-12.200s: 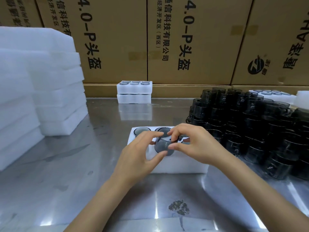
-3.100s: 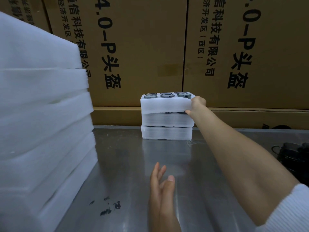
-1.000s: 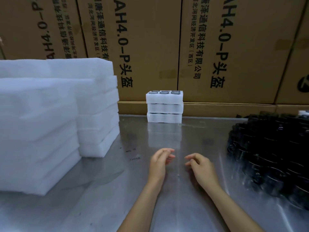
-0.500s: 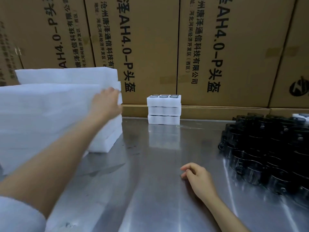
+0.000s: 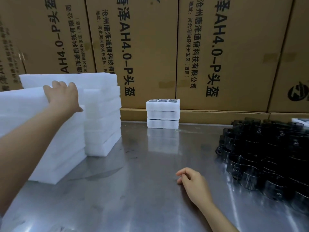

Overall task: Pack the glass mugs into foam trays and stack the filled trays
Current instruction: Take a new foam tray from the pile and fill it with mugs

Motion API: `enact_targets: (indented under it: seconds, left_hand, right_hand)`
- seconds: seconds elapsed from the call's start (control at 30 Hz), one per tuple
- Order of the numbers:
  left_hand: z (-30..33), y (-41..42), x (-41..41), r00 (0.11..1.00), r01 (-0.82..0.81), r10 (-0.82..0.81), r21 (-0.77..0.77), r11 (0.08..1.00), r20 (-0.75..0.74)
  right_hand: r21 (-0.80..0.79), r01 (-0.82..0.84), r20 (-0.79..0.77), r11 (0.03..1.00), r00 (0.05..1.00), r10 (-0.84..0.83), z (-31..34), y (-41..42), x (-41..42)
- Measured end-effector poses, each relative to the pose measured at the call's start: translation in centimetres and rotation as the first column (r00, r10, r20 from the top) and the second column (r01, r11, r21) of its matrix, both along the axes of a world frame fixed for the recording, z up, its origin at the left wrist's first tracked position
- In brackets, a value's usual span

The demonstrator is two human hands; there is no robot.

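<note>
My left hand (image 5: 62, 96) reaches out to the nearer stack of empty white foam trays (image 5: 41, 134). Its fingers hook over the top tray's upper edge and the thumb presses that tray's side. My right hand (image 5: 194, 182) rests on the steel table (image 5: 142, 190) with fingers loosely curled, holding nothing. Three filled foam trays (image 5: 163, 113) stand stacked at the back of the table, and dark mug rims show in the top one. A large pile of dark glass mugs (image 5: 267, 158) fills the right side, just right of my right hand.
A second stack of empty foam trays (image 5: 102, 118) stands behind the nearer one. Large printed cardboard boxes (image 5: 150, 47) form a wall along the table's back edge. A bit of white foam (image 5: 301, 121) peeks out behind the mug pile.
My left hand has settled on the top tray of the nearer foam stack, a little further left than half a second ago. My right hand has stayed on the table.
</note>
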State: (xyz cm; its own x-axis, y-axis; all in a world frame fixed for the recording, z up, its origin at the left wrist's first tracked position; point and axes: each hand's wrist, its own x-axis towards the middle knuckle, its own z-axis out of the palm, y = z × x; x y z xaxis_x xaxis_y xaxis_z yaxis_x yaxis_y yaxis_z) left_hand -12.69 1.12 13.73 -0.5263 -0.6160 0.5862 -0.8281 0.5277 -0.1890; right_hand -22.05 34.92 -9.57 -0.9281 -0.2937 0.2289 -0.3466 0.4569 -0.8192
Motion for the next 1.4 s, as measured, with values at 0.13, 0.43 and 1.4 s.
enact_targets:
  seconds: [0.13,0.43,1.4]
  left_hand:
    - [1.1,4.1,1.4,0.987,0.107,-0.114,-0.067,0.992,-0.111]
    - [-9.5,17.7,7.6,0.264,0.925,-0.961,-0.302,0.230,0.077]
    - [-21.2,19.0,-2.4,0.256,0.967,-0.306,0.243,0.080,-0.917]
  right_hand:
    - [0.026,-0.019,-0.005,0.999,1.000,0.019,-0.2,-0.2,-0.1]
    - [-0.500,0.036,0.319,0.865,0.937,0.145,0.7,1.7,-0.3]
    - [0.102,0.428,-0.475,0.898,0.814,-0.333,4.1,12.8,-2.6]
